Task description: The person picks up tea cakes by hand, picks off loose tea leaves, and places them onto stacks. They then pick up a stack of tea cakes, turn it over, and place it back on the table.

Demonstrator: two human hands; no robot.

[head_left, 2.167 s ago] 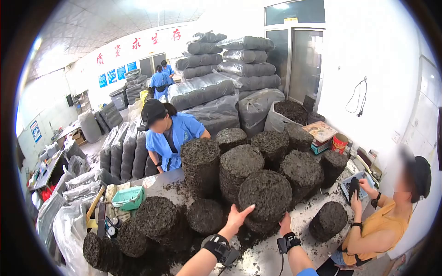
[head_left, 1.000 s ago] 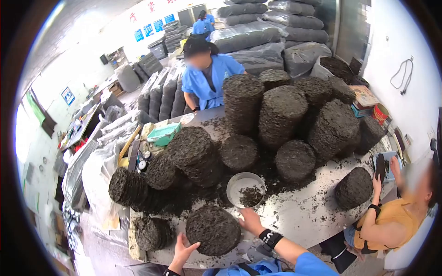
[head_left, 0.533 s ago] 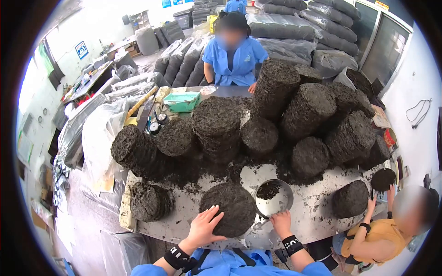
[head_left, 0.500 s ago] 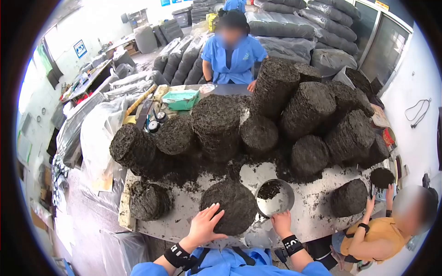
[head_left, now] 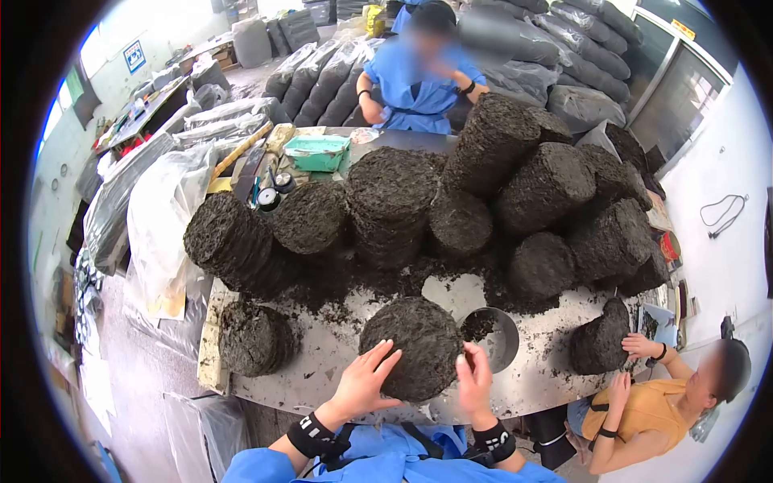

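A dark, round, crumbly disc or stack (head_left: 415, 346) lies at the table's near edge in front of me. My left hand (head_left: 362, 382) rests on its lower left side, fingers spread. On its right rim is my right hand (head_left: 475, 378), fingers apart and slightly blurred by motion. Just beyond the right hand stands a metal ring (head_left: 501, 342) with dark crumbs (head_left: 477, 326) inside its left part. A shorter dark stack (head_left: 254, 338) sits at the left.
Tall dark stacks (head_left: 390, 193) fill the table's middle and back. A green tray (head_left: 316, 153) stands at the back left. One person in blue (head_left: 419, 80) is across the table; another in orange (head_left: 644, 402) touches a stack (head_left: 600, 338) at the right.
My right hand has left the metal ring and moved left onto the round disc. The person in orange now touches the right stack; the person in blue has raised a hand.
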